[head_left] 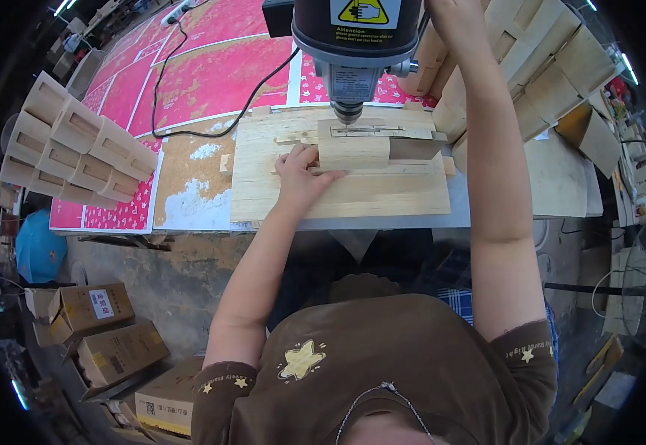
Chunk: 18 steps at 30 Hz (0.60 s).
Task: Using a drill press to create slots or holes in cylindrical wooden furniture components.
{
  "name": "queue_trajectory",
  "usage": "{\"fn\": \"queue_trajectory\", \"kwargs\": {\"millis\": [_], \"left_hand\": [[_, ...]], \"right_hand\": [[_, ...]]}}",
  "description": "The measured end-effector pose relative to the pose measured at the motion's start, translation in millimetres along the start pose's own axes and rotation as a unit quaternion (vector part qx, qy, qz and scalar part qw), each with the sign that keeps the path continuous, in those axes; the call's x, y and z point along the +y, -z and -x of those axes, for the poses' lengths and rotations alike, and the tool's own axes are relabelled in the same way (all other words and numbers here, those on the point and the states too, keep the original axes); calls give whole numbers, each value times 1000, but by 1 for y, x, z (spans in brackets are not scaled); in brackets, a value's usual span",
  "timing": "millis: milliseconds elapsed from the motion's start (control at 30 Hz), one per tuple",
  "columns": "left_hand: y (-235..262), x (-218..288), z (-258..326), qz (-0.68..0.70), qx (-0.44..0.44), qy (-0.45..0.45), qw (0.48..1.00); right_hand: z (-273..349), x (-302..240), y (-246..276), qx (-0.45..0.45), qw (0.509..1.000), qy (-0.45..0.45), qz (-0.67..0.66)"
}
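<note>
Fingers of left hand point(298, 178), holding left end of 1 wooden block point(354, 153), to their right; right hand point(455, 21), grip indeterminable. Beyond fingers: 1 drill point(356, 52), blocking table point(211, 70); far left, 1 wooden stack point(78, 148).

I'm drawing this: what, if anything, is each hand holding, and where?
The left hand holds the wooden block by its left end. Whether the right hand holds anything can't be told.
</note>
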<state>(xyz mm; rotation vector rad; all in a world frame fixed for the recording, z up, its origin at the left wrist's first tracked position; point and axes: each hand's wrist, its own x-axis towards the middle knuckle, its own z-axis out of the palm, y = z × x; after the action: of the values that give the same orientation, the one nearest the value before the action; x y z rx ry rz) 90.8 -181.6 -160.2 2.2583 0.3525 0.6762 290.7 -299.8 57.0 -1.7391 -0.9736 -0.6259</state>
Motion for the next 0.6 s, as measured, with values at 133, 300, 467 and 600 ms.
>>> {"fn": "queue_trajectory", "kwargs": {"millis": [133,300,467,600], "left_hand": [[3,-9,-1,13,2,-15,1000],[-2,-22,-4,97,-17,-9,995],[55,-19,18,40,-43,-36,998],[125,-22,47,116,-9,18,993]], "right_hand": [[39,24,13,-84,989,-89,-84],[169,65,20,-290,951,39,105],[190,44,35,-272,961,-24,53],[196,31,45,-291,956,-7,44]]}}
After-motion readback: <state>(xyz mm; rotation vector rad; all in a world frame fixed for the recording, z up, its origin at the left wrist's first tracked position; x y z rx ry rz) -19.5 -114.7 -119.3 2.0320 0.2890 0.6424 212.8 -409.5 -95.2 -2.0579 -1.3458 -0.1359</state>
